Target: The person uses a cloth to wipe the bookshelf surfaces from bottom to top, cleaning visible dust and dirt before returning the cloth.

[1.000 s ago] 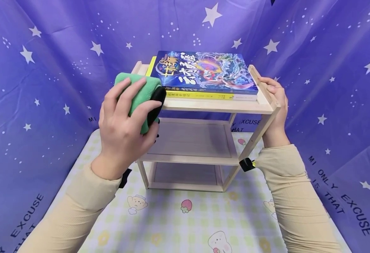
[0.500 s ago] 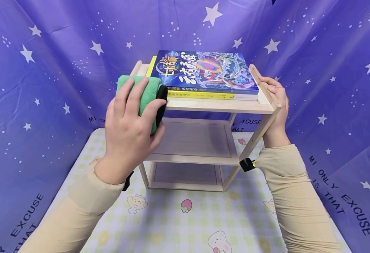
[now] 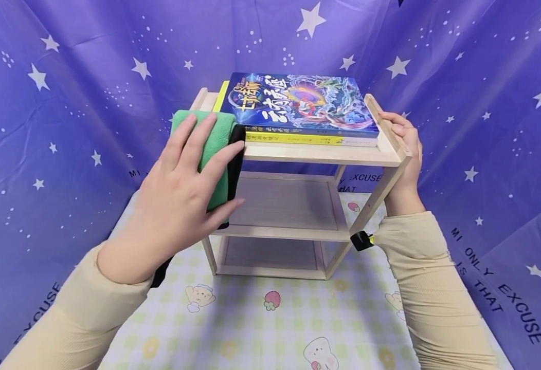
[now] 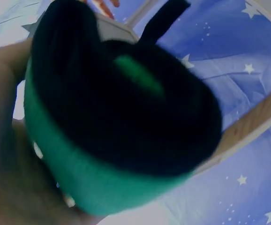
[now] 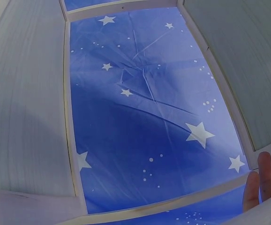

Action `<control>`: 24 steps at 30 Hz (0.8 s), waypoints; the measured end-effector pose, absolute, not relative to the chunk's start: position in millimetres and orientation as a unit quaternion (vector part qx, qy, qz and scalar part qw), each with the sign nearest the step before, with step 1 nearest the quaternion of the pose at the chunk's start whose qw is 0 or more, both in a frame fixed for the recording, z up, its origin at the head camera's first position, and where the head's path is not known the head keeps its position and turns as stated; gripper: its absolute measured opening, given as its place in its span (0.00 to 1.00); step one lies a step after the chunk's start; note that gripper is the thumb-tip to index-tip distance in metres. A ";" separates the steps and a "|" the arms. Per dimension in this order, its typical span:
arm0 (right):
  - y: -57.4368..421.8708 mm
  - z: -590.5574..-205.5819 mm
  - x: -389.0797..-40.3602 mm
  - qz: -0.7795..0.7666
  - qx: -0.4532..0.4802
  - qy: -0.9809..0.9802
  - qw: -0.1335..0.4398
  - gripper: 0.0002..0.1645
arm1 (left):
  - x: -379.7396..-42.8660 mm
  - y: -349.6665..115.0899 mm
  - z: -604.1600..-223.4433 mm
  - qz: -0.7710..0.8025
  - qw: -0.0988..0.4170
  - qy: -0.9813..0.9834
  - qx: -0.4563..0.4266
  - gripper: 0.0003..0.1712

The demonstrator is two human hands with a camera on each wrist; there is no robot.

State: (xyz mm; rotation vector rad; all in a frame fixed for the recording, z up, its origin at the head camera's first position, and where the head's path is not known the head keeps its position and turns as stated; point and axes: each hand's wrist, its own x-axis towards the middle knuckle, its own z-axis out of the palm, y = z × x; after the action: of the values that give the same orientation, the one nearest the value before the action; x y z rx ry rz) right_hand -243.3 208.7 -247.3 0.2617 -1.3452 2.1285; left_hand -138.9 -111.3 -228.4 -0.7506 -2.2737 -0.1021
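Observation:
A pale wooden three-tier shelf [image 3: 298, 232] stands on the table. Its left front corner is hidden behind a green cloth with black edging [image 3: 219, 169]. My left hand [image 3: 168, 205] holds this cloth against that corner, fingers spread over it and thumb at its lower edge. In the left wrist view the cloth [image 4: 102, 178] bulges in a fold, a black loop sticking out. On the shelf's right side, my right hand [image 3: 404, 159] grips the upper side rail [image 3: 383, 126]. Fingertips [image 5: 267, 176] show beside the frame in the right wrist view.
On the top tier lie a blue illustrated book [image 3: 298, 103] and, under it, a yellow-spined book [image 3: 293, 139]. A checked tablecloth with cartoon prints [image 3: 252, 329] covers the table. Purple star-patterned curtain [image 3: 113, 31] surrounds it at the back and sides.
The left hand and green cloth have shifted slightly right; the wrist then swung left and the thumb spread downward. More cloth hangs down now. The right hand stays on the rail.

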 end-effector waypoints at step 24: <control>208.9 -247.4 -243.9 0.799 0.098 -0.512 0.299 0.25 | -161.3 -109.9 -233.0 -0.007 0.486 -0.815 -0.316 0.24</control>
State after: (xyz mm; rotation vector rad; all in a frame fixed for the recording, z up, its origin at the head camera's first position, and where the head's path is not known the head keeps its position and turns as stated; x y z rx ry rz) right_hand -243.9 208.9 -247.4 0.2607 -1.3610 2.1219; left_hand -161.3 -109.9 -233.0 -0.7696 -1.9830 -0.0159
